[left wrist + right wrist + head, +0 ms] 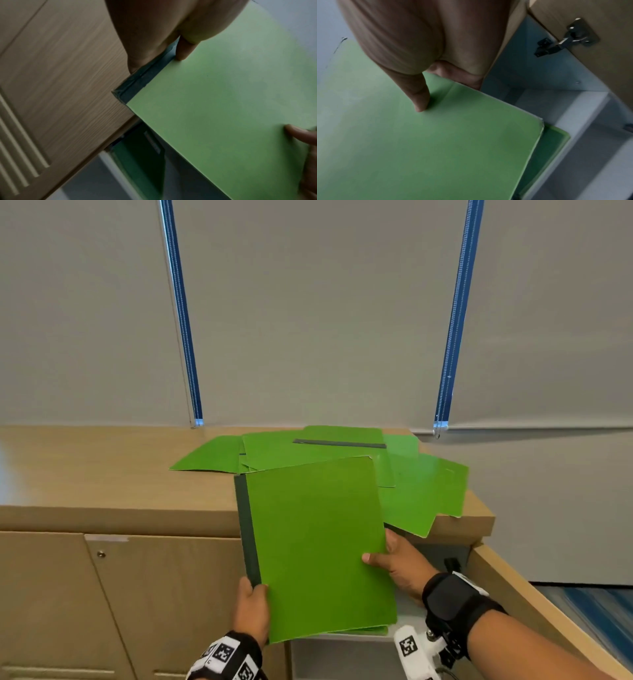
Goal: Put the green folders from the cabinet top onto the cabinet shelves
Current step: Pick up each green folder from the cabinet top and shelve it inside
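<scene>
I hold one green folder [318,546] with a dark spine in front of the cabinet, tilted, below the cabinet top [102,470]. My left hand [251,607] pinches its lower left corner at the spine, thumb on the cover [214,108]. My right hand [397,566] grips its right edge, thumb on the cover [436,142] and fingers behind. Several more green folders [342,450] lie scattered on the cabinet top. Another green folder [546,152] lies on a white shelf [573,121] under the held one.
The right cabinet door [534,601] stands open beside my right arm, its metal hinge [570,37] visible. The left doors [147,594] are closed. Grey roller blinds with blue-edged gaps [181,313] hang behind the cabinet.
</scene>
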{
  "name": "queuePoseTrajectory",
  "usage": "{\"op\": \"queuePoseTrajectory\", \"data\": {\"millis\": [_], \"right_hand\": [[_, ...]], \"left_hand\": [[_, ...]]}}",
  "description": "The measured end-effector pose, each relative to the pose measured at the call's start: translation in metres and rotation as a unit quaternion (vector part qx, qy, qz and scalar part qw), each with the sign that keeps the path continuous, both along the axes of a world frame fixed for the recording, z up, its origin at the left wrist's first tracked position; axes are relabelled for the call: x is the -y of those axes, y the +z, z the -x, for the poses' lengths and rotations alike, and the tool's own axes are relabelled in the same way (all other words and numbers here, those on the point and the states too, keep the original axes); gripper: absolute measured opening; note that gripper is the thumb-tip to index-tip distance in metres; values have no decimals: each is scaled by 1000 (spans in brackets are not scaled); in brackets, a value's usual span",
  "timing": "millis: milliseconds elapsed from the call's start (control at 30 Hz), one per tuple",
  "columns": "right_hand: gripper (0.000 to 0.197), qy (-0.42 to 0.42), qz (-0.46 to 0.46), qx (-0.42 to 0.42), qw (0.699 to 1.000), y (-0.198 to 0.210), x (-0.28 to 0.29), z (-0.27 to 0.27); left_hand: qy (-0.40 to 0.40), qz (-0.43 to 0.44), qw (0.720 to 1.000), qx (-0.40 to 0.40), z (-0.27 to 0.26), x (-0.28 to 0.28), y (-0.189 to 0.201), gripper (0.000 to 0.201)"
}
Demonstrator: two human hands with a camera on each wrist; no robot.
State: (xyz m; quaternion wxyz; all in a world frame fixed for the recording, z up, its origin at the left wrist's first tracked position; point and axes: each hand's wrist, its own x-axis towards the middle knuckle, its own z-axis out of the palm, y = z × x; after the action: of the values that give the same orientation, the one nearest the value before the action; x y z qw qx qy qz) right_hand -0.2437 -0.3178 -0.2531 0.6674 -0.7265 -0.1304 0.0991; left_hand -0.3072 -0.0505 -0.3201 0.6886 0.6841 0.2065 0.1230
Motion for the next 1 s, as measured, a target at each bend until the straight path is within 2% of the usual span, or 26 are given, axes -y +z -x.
{"op": "queuePoseTrajectory", "data": {"millis": [133, 233, 267, 367, 433, 500, 567, 700, 767, 833, 867, 933, 1000], "right_hand": [[49, 2, 25, -51, 998, -43, 10, 14], [47, -4, 47, -92, 995, -72, 20, 13], [46, -6, 57, -105, 993, -79, 24, 11], [42, -22, 73, -143, 987, -101, 32, 2], [42, -35, 77, -158, 984, -112, 36, -5], [40, -50, 83, -174, 980, -124, 40, -15], [35, -59, 94, -193, 975, -136, 44, -24], [28, -66, 152, -233, 958, -163, 50, -34], [24, -71, 165, -231, 956, -185, 57, -45], [34, -81, 174, -224, 956, -208, 64, -58], [40, -95, 174, -224, 954, -213, 65, -62], [38, -139, 137, -234, 952, -206, 59, -60], [36, -171, 119, -245, 947, -202, 53, -61]], "left_hand": [[-4, -18, 997, -77, 0, 0, -56, 57], [-21, -35, 994, -106, -4, 8, -89, 65], [-24, -35, 992, -116, -11, 8, -105, 64], [-54, -60, 988, -132, -10, 24, -107, 59], [-68, -111, 983, -128, -12, 32, -103, 44], [-71, -129, 982, -117, -20, 37, -107, 18], [-76, -142, 980, -117, -27, 42, -117, 8], [-91, -177, 970, -138, -31, 49, -137, 2], [-95, -191, 967, -143, -36, 52, -145, 7], [-112, -202, 961, -154, -44, 57, -150, 5], [-116, -208, 957, -164, -48, 60, -150, 4], [-106, -211, 957, -168, -61, 64, -151, 2], [-95, -197, 962, -166, -81, 65, -152, 19]]}}
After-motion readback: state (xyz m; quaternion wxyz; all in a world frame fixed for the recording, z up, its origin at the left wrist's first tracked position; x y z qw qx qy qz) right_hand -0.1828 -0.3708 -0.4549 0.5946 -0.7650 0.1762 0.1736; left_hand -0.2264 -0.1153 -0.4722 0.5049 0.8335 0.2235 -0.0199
